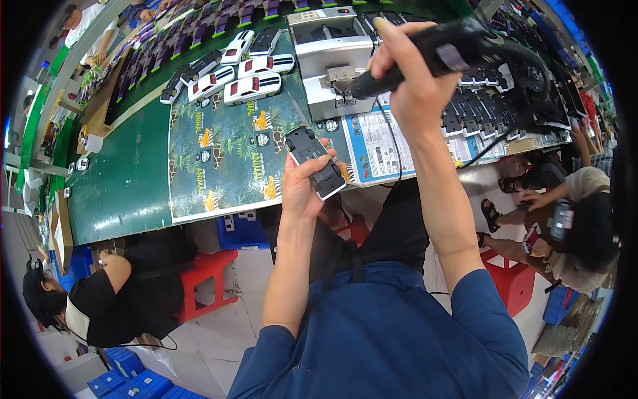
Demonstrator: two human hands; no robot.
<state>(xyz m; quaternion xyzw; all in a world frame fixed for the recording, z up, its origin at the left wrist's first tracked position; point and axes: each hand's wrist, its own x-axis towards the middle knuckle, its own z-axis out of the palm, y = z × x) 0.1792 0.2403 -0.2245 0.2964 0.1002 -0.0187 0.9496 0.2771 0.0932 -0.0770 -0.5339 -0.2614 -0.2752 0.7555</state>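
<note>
My left hand (297, 189) holds a toy car (312, 156) upside down, its black underside facing up and a white edge showing at the body. The thumb lies across the underside. Raised over the table, my right hand (420, 90) is wrapped round a black electric screwdriver (448, 50). The driver's tip points left and down, at the front opening of a silver box-shaped machine (335, 48), probably a screw feeder; whether it touches is hard to tell. Several white toy cars with black stripes (252, 88) stand to the left of the machine.
Printed sheets (229, 169) cover part of the green table (123, 189). Rows of black car undersides (488, 110) lie at the right. A black cable (399, 156) hangs over the front edge. Co-workers sit left (93, 299) and right (578, 226), near red stools (206, 286).
</note>
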